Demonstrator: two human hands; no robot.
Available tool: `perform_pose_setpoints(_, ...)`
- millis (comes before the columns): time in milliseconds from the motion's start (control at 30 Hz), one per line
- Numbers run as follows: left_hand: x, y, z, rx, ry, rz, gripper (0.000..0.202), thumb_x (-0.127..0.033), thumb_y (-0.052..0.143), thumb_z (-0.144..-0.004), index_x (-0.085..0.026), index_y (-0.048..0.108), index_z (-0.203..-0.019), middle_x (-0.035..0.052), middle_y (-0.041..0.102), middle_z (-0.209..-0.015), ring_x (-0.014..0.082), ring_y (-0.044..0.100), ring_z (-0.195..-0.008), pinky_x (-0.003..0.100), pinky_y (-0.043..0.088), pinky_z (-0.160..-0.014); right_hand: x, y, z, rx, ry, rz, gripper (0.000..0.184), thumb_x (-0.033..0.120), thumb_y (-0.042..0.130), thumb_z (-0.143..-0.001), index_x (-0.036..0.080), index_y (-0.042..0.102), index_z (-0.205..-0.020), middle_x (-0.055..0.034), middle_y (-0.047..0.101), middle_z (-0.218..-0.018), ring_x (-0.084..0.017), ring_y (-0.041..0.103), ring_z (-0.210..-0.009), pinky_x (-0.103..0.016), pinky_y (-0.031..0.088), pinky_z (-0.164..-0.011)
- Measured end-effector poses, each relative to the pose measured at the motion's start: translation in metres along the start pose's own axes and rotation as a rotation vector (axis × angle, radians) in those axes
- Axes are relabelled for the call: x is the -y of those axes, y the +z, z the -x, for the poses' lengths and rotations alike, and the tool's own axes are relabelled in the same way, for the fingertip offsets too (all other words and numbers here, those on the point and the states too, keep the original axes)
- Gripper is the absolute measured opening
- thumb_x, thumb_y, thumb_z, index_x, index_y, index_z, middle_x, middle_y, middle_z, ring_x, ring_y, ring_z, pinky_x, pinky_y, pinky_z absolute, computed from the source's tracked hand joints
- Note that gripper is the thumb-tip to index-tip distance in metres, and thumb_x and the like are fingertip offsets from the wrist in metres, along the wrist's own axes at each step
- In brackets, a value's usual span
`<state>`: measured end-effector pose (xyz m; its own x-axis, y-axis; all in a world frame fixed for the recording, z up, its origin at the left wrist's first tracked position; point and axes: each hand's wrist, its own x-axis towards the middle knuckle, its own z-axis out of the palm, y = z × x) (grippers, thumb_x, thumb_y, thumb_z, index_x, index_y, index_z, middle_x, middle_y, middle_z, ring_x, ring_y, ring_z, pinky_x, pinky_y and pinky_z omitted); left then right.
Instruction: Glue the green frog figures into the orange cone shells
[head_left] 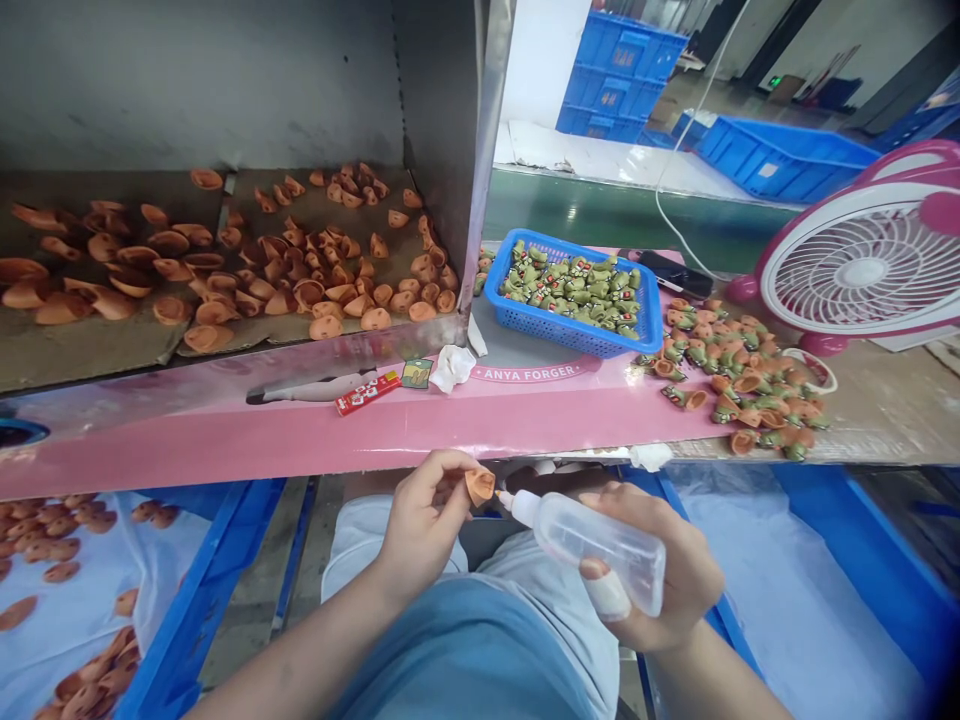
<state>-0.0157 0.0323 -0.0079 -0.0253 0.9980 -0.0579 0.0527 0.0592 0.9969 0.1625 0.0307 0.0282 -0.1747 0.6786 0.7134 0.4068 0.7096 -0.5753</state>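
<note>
My left hand (pixel 426 520) pinches a small orange cup-shaped piece (pixel 480 486) over my lap, just below the pink table edge. My right hand (pixel 660 570) is wrapped round a clear squeeze bottle (pixel 600 545) lying nearly level, its white nozzle (pixel 508 499) pointing left and almost touching the orange piece. One finger of the right hand wears a white cover.
A blue basket (pixel 577 335) of green figures stands on the pink board (pixel 375 425). Orange-and-green pieces (pixel 739 380) lie beside a pink fan (pixel 862 260). Several orange pieces (pixel 285 265) fill the grey box on the left. A blue bin (pixel 187 620) at lower left holds more.
</note>
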Motion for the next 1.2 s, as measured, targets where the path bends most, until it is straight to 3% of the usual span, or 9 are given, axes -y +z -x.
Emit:
perform_pose_setpoints(400, -0.0037, 0.002, -0.0002, 0.038, -0.057, 0.152, 0.004, -0.017, 0.051, -0.077, -0.018, 0.052, -0.08, -0.0007, 0.06, -0.071, 0.0079, 0.052, -0.053, 0.017, 0.044, -0.043, -0.0012, 0.0006, 0.0012, -0.033, 0.024, -0.04, 0.032, 0.021, 0.059, -0.066, 0.011, 0.055, -0.096, -0.004, 0.054, -0.065, -0.016, 0.052, -0.055, -0.03, 0.043, -0.049)
perform_pose_setpoints(1200, -0.0035, 0.0028, -0.0014, 0.044, -0.091, 0.134, 0.002, -0.018, 0.052, -0.077, -0.018, 0.052, -0.079, -0.002, 0.06, -0.069, 0.0065, 0.051, -0.05, 0.016, 0.044, -0.044, -0.001, 0.0051, -0.0008, -0.042, 0.002, 0.007, 0.028, 0.025, 0.057, -0.067, 0.013, 0.054, -0.092, -0.0048, 0.059, -0.067, -0.017, 0.056, -0.056, -0.029, 0.044, -0.047)
